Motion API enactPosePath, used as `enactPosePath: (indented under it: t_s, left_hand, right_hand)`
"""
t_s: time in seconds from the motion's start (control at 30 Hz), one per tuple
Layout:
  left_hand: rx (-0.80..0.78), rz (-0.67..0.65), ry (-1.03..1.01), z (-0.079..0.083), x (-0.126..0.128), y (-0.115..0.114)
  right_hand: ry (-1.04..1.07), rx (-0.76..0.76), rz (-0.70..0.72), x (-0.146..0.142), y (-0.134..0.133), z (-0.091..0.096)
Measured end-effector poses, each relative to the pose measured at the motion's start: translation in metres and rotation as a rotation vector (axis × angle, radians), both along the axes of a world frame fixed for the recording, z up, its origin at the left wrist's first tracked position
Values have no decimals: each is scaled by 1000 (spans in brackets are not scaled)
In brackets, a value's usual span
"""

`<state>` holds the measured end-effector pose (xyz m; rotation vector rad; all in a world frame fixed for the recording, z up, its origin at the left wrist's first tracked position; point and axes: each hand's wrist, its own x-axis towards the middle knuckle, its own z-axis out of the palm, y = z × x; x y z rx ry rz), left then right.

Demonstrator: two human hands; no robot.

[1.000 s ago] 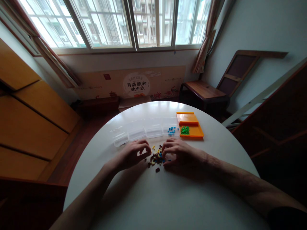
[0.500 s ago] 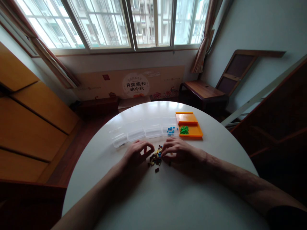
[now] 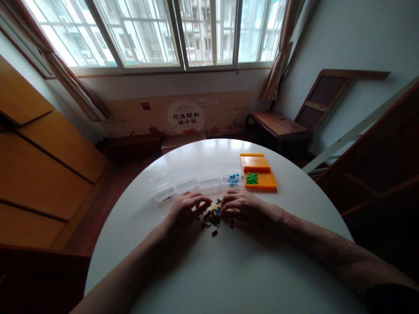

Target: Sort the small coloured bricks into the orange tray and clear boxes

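A small heap of mixed-colour pieces (image 3: pixel 213 215) lies on the round white table (image 3: pixel 229 270). My left hand (image 3: pixel 186 212) rests at the heap's left edge with its fingers curled onto the pieces. My right hand (image 3: pixel 246 208) lies on the right side, fingers bent, tips touching the heap. What either hand pinches is too small to make out. One dark piece (image 3: pixel 214 233) lies apart, nearer to me. Behind the heap stands a row of clear plastic boxes (image 3: pixel 193 180); the rightmost one holds blue pieces (image 3: pixel 233 178). An orange tray (image 3: pixel 266 177) beside it holds green pieces (image 3: pixel 252 178).
Beyond the table's far edge are a long printed panel (image 3: pixel 186 115) under the window and a dark wooden bench (image 3: pixel 278 126) at the right. Wooden cabinets (image 3: pixel 39 165) line the left side. A dark slanted board (image 3: pixel 386 157) stands close on the right.
Both hands have stayed at the heap, their fingers shifting slightly among the pieces. The left hand's fingers have flattened a little towards the heap.
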<state>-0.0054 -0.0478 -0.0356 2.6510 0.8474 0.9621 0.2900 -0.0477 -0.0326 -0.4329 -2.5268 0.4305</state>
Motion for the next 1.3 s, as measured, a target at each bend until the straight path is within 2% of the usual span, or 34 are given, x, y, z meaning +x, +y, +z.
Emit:
enactPosePath:
  t_s: [0.1,0.57,0.73,0.87,1.07,1.23,1.3]
  left_hand:
    - [-2,-5,1,-1,-1,0]
    - [-24,5,7,-6,-3,3]
    - [-31,-2,-1,-5,-3,3]
    - [-60,3,-34,1,0,1]
    - [-125,4,-88,6,2,-2]
    - [-136,12,-142,5,3,-3]
    - [-147,10,-183,7,4,-4]
  right_hand:
    - [-3,43,-7,0,2,-3]
    - [-24,71,-24,-2,2,-3]
    - [93,-9,-72,0,0,-2]
    - [243,-72,-249,6,3,-5]
    - [415,-16,-541,17,22,-16]
    - [331,95,-745,24,31,-19]
    - [280,141,-775,25,30,-17]
